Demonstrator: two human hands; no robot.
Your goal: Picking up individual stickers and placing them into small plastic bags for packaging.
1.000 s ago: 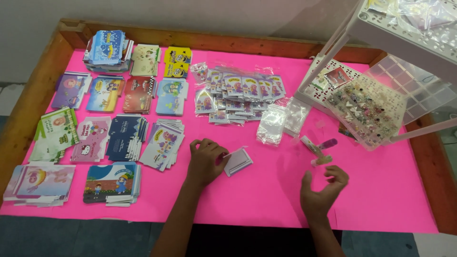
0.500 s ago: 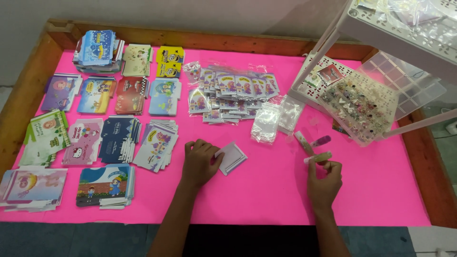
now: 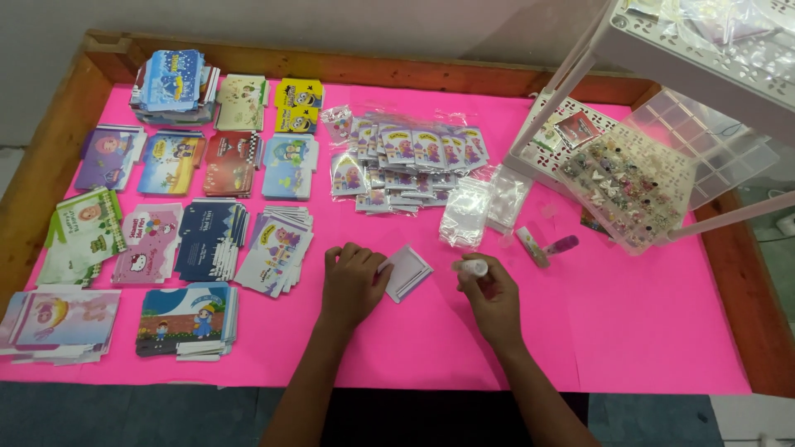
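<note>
1. The left hand (image 3: 352, 281) rests palm-down on the pink table (image 3: 646, 331), near the middle of its near edge, fingers pressed together and curled, their tips touching the left edge of a small white card packet (image 3: 407, 271).
2. The white card packet is a flat rectangle with a pale face and a darker border line; it lies tilted, its long axis running from the near-left toward the far-right, just right of the left hand.
3. The right hand (image 3: 494, 300) sits just right of the packet, fingers pinching a small white rounded piece (image 3: 474, 266) between thumb and fingertips; what the piece is cannot be told.
4. Along the table's left side lie stacks of printed cartoon cards (image 3: 210, 238) in rows, reaching from the far-left corner down to the near-left corner.
5. At the middle of the far edge is a heap of small clear bags with printed cards (image 3: 414, 153); a few empty clear bags (image 3: 470, 211) lie nearer, just beyond the right hand.
6. Toward the right side, a clear compartment box of small trinkets (image 3: 629, 186) rests tilted against a white perforated rack (image 3: 704, 41).
7. The table has a raised wooden rim (image 3: 45, 165) and a bright pink covering; a pale wall runs behind its far edge.
</note>
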